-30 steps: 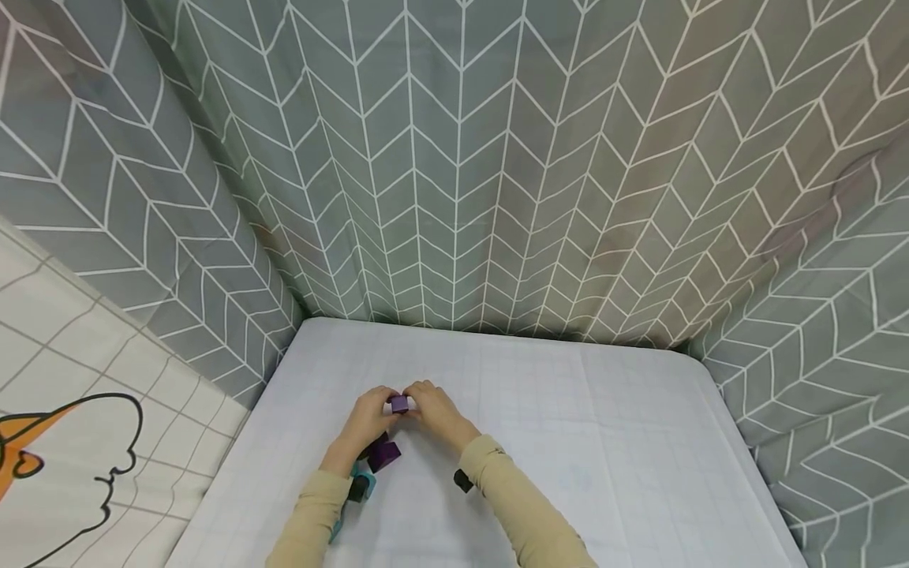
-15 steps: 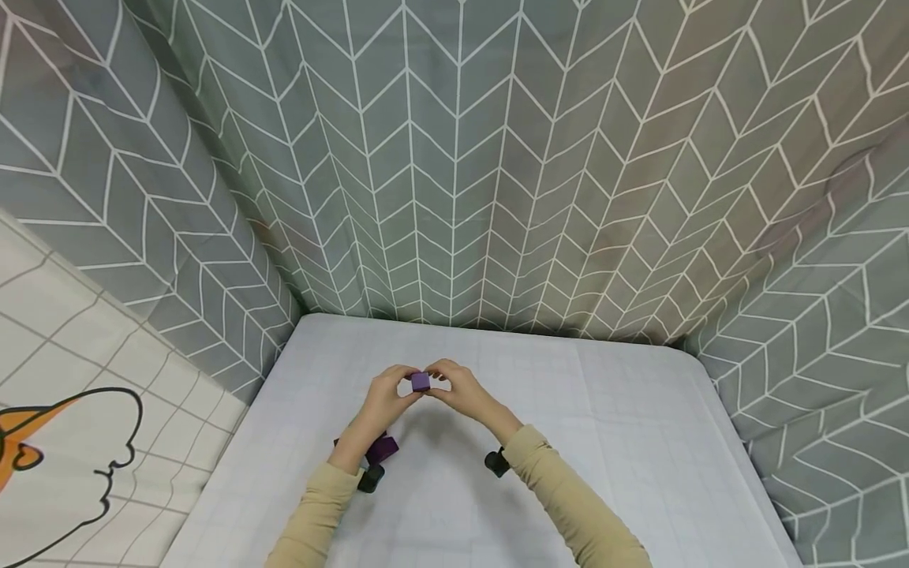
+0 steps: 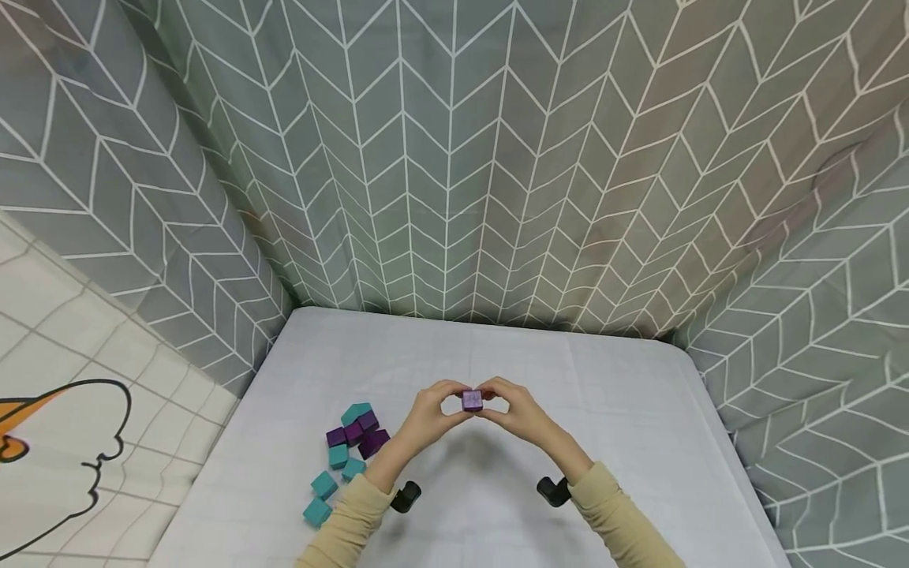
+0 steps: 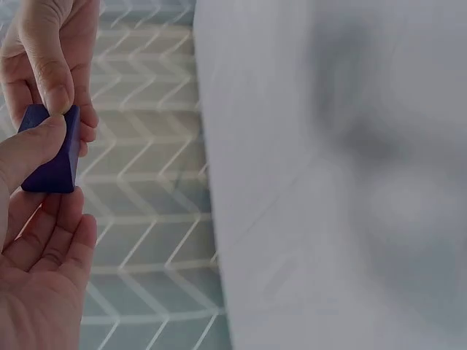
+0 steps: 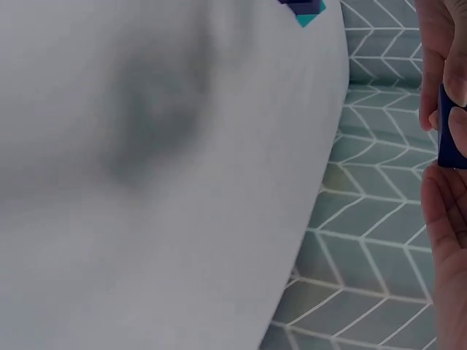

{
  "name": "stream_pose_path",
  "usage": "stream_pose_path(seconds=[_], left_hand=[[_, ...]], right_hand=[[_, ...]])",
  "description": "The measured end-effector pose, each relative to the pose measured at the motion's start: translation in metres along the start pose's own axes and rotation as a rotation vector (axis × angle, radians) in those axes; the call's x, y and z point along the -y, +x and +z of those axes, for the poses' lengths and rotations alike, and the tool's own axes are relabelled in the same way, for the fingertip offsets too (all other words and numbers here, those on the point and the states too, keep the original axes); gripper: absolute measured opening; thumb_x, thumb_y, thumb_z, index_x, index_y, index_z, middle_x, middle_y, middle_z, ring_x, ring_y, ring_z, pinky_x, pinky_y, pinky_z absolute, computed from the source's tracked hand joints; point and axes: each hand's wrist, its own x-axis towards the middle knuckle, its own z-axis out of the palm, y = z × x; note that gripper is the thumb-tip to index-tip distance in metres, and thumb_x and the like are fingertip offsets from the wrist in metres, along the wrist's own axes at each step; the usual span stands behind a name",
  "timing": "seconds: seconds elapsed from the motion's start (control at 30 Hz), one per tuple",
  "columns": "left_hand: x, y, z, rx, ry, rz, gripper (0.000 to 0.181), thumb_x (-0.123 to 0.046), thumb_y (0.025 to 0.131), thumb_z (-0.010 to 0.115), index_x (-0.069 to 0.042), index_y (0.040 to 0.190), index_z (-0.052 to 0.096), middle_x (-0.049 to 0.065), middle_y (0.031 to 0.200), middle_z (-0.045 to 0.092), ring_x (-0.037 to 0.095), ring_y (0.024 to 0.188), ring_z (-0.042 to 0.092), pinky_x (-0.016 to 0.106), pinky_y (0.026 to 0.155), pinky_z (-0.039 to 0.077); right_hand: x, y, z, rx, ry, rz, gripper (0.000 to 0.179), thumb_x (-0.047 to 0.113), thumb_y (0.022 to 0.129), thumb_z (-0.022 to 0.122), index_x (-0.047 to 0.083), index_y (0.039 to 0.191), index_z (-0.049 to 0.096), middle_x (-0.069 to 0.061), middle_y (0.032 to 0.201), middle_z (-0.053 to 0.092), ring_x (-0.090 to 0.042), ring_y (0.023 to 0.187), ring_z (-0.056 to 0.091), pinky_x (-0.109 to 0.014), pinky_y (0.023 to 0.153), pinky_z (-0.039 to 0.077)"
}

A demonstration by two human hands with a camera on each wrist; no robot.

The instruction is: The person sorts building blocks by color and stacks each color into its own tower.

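A small purple block (image 3: 472, 401) is held up above the table between both hands, in the middle of the head view. My left hand (image 3: 429, 416) pinches its left side with thumb and fingers. From the other side, my right hand (image 3: 527, 416) pinches it too. In the left wrist view the purple block (image 4: 52, 171) has a sloping side, with both thumbs on its face and the fingertips around its edges. Only part of the purple block (image 5: 449, 142) shows at the right edge of the right wrist view.
Left of the left forearm, several purple blocks (image 3: 353, 432) and teal blocks (image 3: 324, 484) lie loosely grouped on the white-covered table (image 3: 604, 442). A black wrist camera (image 3: 406, 497) sits at the left wrist, another black camera (image 3: 553, 491) at the right. A patterned grey curtain (image 3: 483, 197) stands behind.
Both hands have carried the purple block up and to the right, away from the loose blocks. More of the purple and teal blocks now shows beside the left forearm.
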Motion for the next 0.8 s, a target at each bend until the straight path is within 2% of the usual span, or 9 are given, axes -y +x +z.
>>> stream_pose_path(seconds=[0.17,0.33,0.5,0.57,0.67,0.8], left_hand=[[-0.001,-0.013,0.033,0.065,-0.061,0.001,0.034,-0.015,0.069,0.075,-0.010,0.101,0.063,-0.002,0.096,0.062,0.010,0.088,0.057,0.032,0.077,0.048],[-0.002,-0.039,0.069,0.111,-0.101,0.028,0.033,-0.016,0.070,0.075,-0.011,0.100,0.063,-0.003,0.094,0.063,0.007,0.086,0.058,0.025,0.076,0.047],[-0.003,-0.065,0.101,0.183,-0.157,0.002,0.033,-0.018,0.068,0.075,-0.012,0.099,0.063,-0.006,0.093,0.063,0.002,0.085,0.057,0.019,0.078,0.045],[-0.003,-0.071,0.109,0.217,-0.178,-0.021,0.034,-0.018,0.067,0.075,-0.012,0.099,0.064,-0.006,0.093,0.063,0.001,0.086,0.056,0.020,0.079,0.045],[-0.005,-0.076,0.115,0.267,-0.164,-0.049,0.034,-0.017,0.067,0.075,-0.012,0.099,0.064,-0.008,0.093,0.062,0.000,0.087,0.056,0.019,0.080,0.044],[-0.007,-0.079,0.119,0.314,-0.098,-0.058,0.034,-0.020,0.066,0.076,-0.013,0.098,0.065,-0.010,0.091,0.062,-0.001,0.086,0.054,0.016,0.078,0.043]], right_hand=[[-0.008,-0.041,0.000,-0.004,-0.025,0.037,0.030,0.012,0.074,0.071,0.008,0.101,0.059,0.000,0.095,0.060,-0.015,0.084,0.058,-0.032,0.072,0.049],[-0.016,-0.089,0.009,-0.016,0.002,0.024,0.033,0.004,0.070,0.072,0.004,0.100,0.058,-0.007,0.093,0.061,-0.021,0.079,0.059,-0.034,0.068,0.050],[-0.021,-0.132,0.020,-0.021,0.040,0.064,0.033,0.005,0.069,0.073,0.004,0.099,0.058,-0.003,0.092,0.060,-0.013,0.079,0.059,-0.028,0.067,0.050],[-0.022,-0.144,0.025,-0.032,0.041,0.093,0.034,0.008,0.069,0.073,0.006,0.099,0.058,-0.001,0.093,0.060,-0.011,0.079,0.058,-0.026,0.068,0.050],[-0.022,-0.157,0.031,-0.057,0.024,0.112,0.034,0.010,0.068,0.074,0.006,0.098,0.058,0.000,0.092,0.060,-0.010,0.079,0.059,-0.024,0.069,0.049],[-0.020,-0.167,0.035,-0.071,-0.009,0.109,0.033,0.011,0.070,0.073,0.006,0.098,0.057,0.000,0.092,0.060,-0.011,0.082,0.058,-0.023,0.073,0.048]])
